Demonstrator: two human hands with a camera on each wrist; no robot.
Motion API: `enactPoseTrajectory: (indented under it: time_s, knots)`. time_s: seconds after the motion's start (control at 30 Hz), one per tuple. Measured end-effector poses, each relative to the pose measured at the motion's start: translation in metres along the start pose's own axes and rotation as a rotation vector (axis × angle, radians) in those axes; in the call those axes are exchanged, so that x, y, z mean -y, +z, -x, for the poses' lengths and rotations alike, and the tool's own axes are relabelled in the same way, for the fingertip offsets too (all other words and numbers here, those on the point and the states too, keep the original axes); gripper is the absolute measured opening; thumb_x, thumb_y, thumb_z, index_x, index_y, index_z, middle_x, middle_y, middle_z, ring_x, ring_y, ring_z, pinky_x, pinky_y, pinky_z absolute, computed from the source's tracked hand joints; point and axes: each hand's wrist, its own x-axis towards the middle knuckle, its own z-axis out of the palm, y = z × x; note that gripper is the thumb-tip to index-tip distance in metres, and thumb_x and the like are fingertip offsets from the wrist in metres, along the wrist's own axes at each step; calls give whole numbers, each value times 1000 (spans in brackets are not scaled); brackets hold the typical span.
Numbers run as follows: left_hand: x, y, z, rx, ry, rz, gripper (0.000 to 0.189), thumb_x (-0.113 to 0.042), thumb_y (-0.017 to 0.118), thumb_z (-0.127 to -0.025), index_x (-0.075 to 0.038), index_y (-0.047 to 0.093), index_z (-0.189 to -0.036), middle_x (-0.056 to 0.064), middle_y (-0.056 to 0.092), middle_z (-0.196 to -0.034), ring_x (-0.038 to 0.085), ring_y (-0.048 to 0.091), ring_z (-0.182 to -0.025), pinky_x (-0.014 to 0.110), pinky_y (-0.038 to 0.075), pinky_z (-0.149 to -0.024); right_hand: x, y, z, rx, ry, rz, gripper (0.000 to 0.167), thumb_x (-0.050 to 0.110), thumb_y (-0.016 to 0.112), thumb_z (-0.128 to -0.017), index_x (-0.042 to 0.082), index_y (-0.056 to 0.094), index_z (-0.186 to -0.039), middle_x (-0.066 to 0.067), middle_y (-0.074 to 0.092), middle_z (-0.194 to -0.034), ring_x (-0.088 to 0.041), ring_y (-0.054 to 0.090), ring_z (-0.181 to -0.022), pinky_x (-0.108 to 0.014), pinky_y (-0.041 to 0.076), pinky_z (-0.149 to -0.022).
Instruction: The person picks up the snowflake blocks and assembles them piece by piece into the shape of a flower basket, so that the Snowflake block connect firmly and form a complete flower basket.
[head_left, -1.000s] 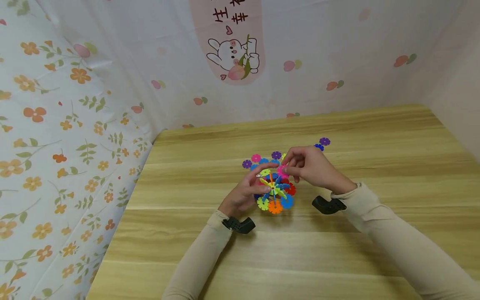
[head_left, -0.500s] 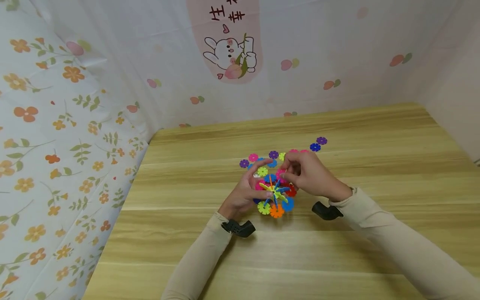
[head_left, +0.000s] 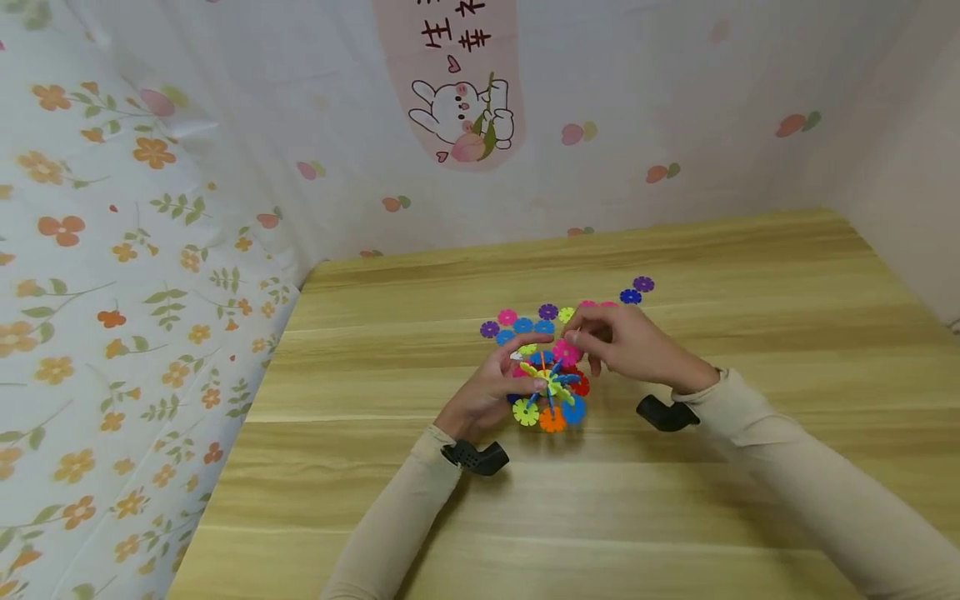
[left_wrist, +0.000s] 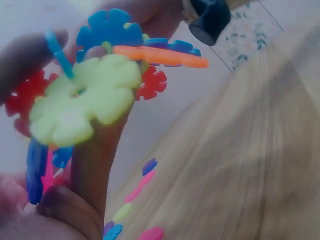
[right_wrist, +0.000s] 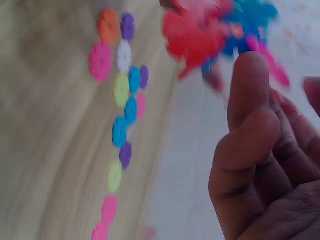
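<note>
A cluster of interlocked plastic snowflake discs point(head_left: 551, 382) is held over the table in my left hand point(head_left: 483, 392). Its thumb presses near the middle, while the other fingers reach behind. The left wrist view shows a yellow-green disc point(left_wrist: 85, 100) on the near side, with an orange disc point(left_wrist: 165, 56) standing edge-on. My right hand point(head_left: 630, 342) pinches a pink snowflake disc point(head_left: 566, 352) at the cluster's upper right. From the right wrist, that pink disc appears edge-on beside the fingertips point(right_wrist: 250, 65), close to red discs point(right_wrist: 192, 35). Part of the cluster's far side is hidden by the left hand.
Loose snowflake discs lie behind the hands in a bent row, among them a purple disc point(head_left: 548, 312) and a dark blue disc point(head_left: 631, 297). A patterned cloth point(head_left: 337, 125) hangs along the wooden table's point(head_left: 675, 517) back edge. Each wrist carries a black camera mount point(head_left: 480, 458).
The pink disc has come lower against the cluster and shows more of its face. My right fingers have shifted to its upper edge. The left hand keeps its hold, almost still.
</note>
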Motion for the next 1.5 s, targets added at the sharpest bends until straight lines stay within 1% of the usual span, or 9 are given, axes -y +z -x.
enactPoseTrajectory:
  time_s: [0.17, 0.27, 0.4, 0.63, 0.83, 1.1, 1.23, 1.33, 1.5]
  knots:
    - [-3, -4, 0, 36, 14, -36, 60, -1, 63, -87, -6, 35, -139, 8, 68, -87, 21, 65, -63, 34, 55, -68, -28, -28, -8, 2, 130, 107, 21, 19, 49, -98, 3, 62, -101, -7, 64, -76, -26, 60, -55, -33, 49, -50]
    - [-2, -4, 2, 54, 12, -26, 61, -4, 65, -86, -6, 35, -139, 7, 64, -64, 22, 65, -62, 34, 55, -66, -57, -42, -11, 11, 205, 235, 21, 18, 52, -96, 1, 63, -99, -10, 64, -79, -25, 61, -58, -32, 49, -55]
    - [-1, -4, 5, 42, 1, -58, 59, 1, 62, -86, -6, 35, -138, 4, 60, -58, 20, 65, -61, 33, 54, -68, -79, -51, -14, 0, 274, 367, 17, 9, 55, -93, -4, 63, -100, -14, 63, -89, -26, 60, -75, -38, 48, -65]
    - [2, -2, 2, 69, -10, -46, 58, 2, 60, -87, -7, 36, -138, 10, 64, -81, 22, 65, -66, 34, 54, -70, -94, -41, -31, -8, 234, 534, 29, 10, 67, -83, -6, 64, -107, -18, 63, -94, -31, 54, -86, -46, 45, -79]
    - [2, 3, -2, 79, -2, -20, 63, 3, 62, -86, -8, 33, -140, 9, 65, -73, 20, 65, -62, 30, 54, -65, -97, -28, -45, 23, 266, 644, 20, 10, 69, -80, -2, 67, -95, -17, 59, -93, -31, 51, -88, -44, 46, -74]
    - [-3, 5, -3, 90, 7, 26, 68, 7, 59, -86, -17, 29, -142, 11, 62, -73, 23, 65, -63, 33, 55, -66, -92, -34, -36, 1, 257, 515, 16, 3, 71, -77, 0, 60, -89, -8, 58, -78, -25, 51, -73, -38, 44, -66]
    - [-3, 5, -2, 52, 41, 0, 59, 3, 60, -88, -15, 37, -139, 8, 61, -108, 22, 65, -66, 32, 54, -69, -82, -33, -21, -68, 182, 358, 14, -3, 65, -78, 2, 64, -91, -8, 61, -78, -21, 55, -69, -34, 45, -61]
    - [0, 5, -3, -34, 66, -9, 49, 0, 60, -89, -12, 46, -134, 11, 43, -133, 20, 63, -72, 30, 54, -70, -71, -28, -6, -89, 170, 211, 20, -7, 59, -79, 4, 65, -94, -10, 61, -80, -22, 57, -64, -30, 47, -55]
    - [6, 4, -5, -268, 108, -120, 33, -6, 64, -88, -11, 56, -119, 13, 47, -123, 19, 59, -78, 27, 51, -70, -55, -16, 13, -70, 176, 17, 23, -10, 55, -82, 3, 63, -98, -13, 58, -82, -31, 59, -61, -31, 49, -49]
